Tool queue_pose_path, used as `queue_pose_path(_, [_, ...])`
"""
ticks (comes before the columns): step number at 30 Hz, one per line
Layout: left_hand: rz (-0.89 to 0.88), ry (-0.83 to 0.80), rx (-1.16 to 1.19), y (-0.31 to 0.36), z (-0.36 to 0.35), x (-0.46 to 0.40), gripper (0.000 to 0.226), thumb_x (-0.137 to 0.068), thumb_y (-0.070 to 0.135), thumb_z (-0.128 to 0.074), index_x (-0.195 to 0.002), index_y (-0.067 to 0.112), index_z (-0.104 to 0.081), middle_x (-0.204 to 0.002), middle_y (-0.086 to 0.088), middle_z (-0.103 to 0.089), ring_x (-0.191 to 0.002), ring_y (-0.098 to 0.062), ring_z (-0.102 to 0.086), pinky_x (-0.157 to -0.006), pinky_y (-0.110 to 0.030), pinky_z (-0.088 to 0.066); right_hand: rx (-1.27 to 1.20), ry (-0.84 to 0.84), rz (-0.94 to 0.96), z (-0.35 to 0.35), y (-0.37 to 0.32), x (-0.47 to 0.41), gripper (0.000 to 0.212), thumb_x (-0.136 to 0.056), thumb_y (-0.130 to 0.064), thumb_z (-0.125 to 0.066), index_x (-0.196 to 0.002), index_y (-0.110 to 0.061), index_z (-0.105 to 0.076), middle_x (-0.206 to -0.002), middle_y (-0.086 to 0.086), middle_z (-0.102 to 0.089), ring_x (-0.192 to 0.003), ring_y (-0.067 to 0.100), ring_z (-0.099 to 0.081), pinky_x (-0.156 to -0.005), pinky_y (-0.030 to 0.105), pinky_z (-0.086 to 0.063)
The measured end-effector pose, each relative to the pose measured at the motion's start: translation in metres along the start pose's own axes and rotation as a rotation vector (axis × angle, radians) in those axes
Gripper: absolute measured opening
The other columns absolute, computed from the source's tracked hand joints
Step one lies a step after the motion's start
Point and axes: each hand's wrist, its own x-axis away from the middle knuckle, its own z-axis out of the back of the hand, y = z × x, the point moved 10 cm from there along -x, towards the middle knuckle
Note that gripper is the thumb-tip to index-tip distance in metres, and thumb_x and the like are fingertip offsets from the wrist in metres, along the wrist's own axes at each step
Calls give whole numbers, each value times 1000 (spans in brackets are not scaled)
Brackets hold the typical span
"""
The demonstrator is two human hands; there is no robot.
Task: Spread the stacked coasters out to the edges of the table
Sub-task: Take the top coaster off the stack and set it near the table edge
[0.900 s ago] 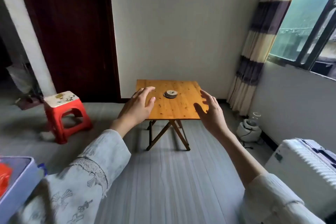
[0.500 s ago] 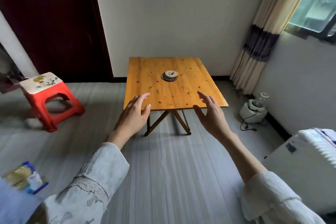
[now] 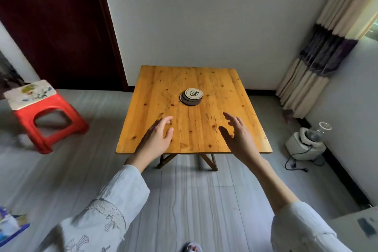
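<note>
A small stack of round coasters (image 3: 191, 97), dark-edged with a pale printed top, sits near the middle of a square wooden folding table (image 3: 155, 88). My left hand (image 3: 156, 140) hovers over the table's near left part, fingers apart and empty. My right hand (image 3: 239, 136) hovers over the near right part, also spread and holding nothing. Both hands are short of the stack, with bare tabletop between them and it.
A red plastic stool (image 3: 38, 112) stands on the grey floor to the left. A white appliance with a cord (image 3: 306, 141) sits by the right wall under a striped curtain (image 3: 319, 51). A white case (image 3: 360, 229) is at the lower right.
The view has come closer to the table and tilted down. Both hands have advanced from in front of the table's near edge to above its near part, still empty.
</note>
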Motion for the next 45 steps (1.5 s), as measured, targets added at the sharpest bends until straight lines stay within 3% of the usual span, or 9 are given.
queue_pose_path(5, [47,-54,-18,-14,-28,-69,35,-91,26,-42,-126,27,-39,-132,-5,-50,-120,-19,-48,-99,-38,-42,-9,-45,-10,-20,40,-70,49,-91,-29,-53,-137,-20,-38,-133,8,-53,-120,22,-53,-92,37,-50])
queue_pose_path(15, [206,-128,-3,-111,-92,-191,37,-91,25,-45,-128,22,-40,-134,-5,-47,-124,-18,-44,-101,-29,-35,67,-218,-23,-123,106,-214,49,-92,-30,-50,-138,-17,-37,-135,10,-52,-124,25,-49,-96,36,-45])
queue_pose_path(21, [371,-361,-102,-181,-122,-258,54,-90,30,-47,-139,22,-25,-152,-2,-20,-140,-21,-19,-115,-40,-21,227,-427,-100,-199,144,-280,51,-94,-36,-44,-140,-18,-32,-142,12,-44,-125,28,-47,-95,39,-48])
queue_pose_path(26, [468,-583,-275,-222,-160,-302,62,-90,32,-45,-142,25,-12,-156,-2,-3,-143,-25,-4,-115,-54,-8,348,-556,-84,-249,174,-325,53,-94,-35,-44,-141,-18,-29,-144,13,-42,-130,29,-42,-96,41,-48])
queue_pose_path(30, [441,-596,-359,-255,-183,-332,76,-87,35,-52,-143,31,-1,-156,-2,14,-142,-28,16,-113,-62,3,379,-683,-97,-303,202,-350,54,-95,-33,-42,-144,-19,-24,-152,11,-31,-139,31,-28,-110,46,-36])
queue_pose_path(34, [424,-686,-495,-294,-210,-325,96,-78,52,-57,-139,37,16,-151,-2,31,-136,-30,30,-105,-66,12,408,-681,-98,-347,225,-380,57,-96,-31,-40,-146,-19,-15,-159,10,-11,-147,28,-3,-120,48,-8])
queue_pose_path(36, [402,-699,-544,-308,-218,-311,103,-75,56,-58,-133,40,26,-148,0,36,-135,-29,32,-103,-68,12,413,-662,-101,-364,233,-395,60,-95,-32,-39,-147,-21,-11,-159,9,-5,-147,28,2,-120,48,-4])
queue_pose_path(39, [357,-643,-585,-313,-221,-307,108,-73,56,-59,-123,43,36,-143,2,40,-134,-27,33,-102,-69,12,424,-654,-92,-384,240,-412,65,-93,-37,-43,-147,-21,-11,-159,9,-5,-147,29,0,-120,48,-6])
queue_pose_path(45, [379,-670,-601,-314,-222,-308,107,-75,54,-58,-124,41,36,-136,1,44,-127,-26,38,-102,-70,11,460,-592,-73,-390,238,-421,56,-91,-33,-51,-141,-19,-29,-152,10,-26,-139,33,-22,-110,51,-28])
